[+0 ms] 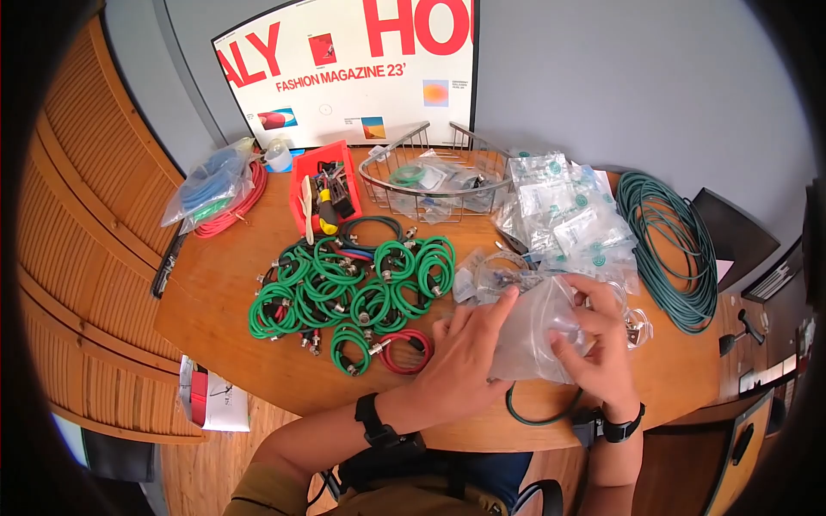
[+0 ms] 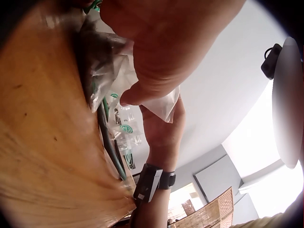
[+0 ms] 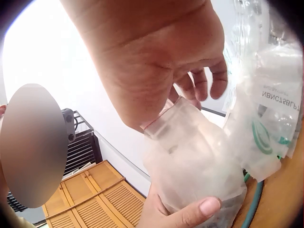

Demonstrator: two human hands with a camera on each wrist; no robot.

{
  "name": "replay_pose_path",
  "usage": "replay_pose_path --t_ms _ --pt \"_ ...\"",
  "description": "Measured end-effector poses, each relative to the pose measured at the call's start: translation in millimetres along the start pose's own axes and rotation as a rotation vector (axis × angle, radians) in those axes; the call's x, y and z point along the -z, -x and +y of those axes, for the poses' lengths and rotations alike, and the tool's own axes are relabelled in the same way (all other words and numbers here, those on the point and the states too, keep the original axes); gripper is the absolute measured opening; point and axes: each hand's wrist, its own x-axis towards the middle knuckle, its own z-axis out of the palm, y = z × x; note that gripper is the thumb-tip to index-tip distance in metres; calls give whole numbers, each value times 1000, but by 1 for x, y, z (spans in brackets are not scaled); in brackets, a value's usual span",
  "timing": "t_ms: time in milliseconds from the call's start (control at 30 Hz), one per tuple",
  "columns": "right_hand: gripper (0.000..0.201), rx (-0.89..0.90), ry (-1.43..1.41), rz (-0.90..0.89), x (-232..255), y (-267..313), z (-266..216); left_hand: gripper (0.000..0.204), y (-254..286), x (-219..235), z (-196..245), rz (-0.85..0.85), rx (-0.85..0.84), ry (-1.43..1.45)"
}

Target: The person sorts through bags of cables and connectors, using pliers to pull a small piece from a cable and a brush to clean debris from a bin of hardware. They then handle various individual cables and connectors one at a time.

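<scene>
Left hand (image 1: 460, 361) and right hand (image 1: 602, 348) grip plastic bag (image 1: 535, 340), right of frame centre; green cable loops (image 1: 331, 284) on surface (image 1: 232, 370), centre-left; labelled packets (image 1: 568, 211) beyond bag; dark green coil (image 1: 632, 219) at right.

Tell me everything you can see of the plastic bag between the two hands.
The bag is translucent, slightly milky and creased, apparently thin, flexible plastic. A fine reddish line marks one edge. It is held over the wooden table, the left hand pinching one side, the right hand gripping the other. Any contents cannot be made out.
</scene>
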Motion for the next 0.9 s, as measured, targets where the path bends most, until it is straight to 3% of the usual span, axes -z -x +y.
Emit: replay_pose_path --t_ms 100,167,200,267,400,500,567,700,767,900 --pt "21 34 64 -133 0 3 9 117 -1 -3 -1 -23 -49 -17" --pt "22 73 85 -315 3 0 8 118 0 -3 -2 -54 -58 -41" --pt "22 66 90 -308 1 1 7 118 0 -2 -1 -60 -66 -36" --pt "21 13 -82 -73 -7 1 2 116 -1 -2 2 -29 5 1" --pt "19 41 -61 44 -2 -3 -6 120 0 -6 -3 -18 -1 -18" --pt "17 -9 -191 212 -1 2 -5 120 0 -6 -4 -7 18 11" --pt "16 -149 -286 328 0 9 -2 122 0 -4 -1 45 34 18" --pt "17 -136 -353 415 -1 17 7 123 2 -8 -11 117 -38 74" --pt "21 -199 -610 601 -5 12 -8 124 6 -13 -16 132 20 227" --pt "25 -169 -690 742 -2 3 -4 123 12 -21 -24 204 -30 321"
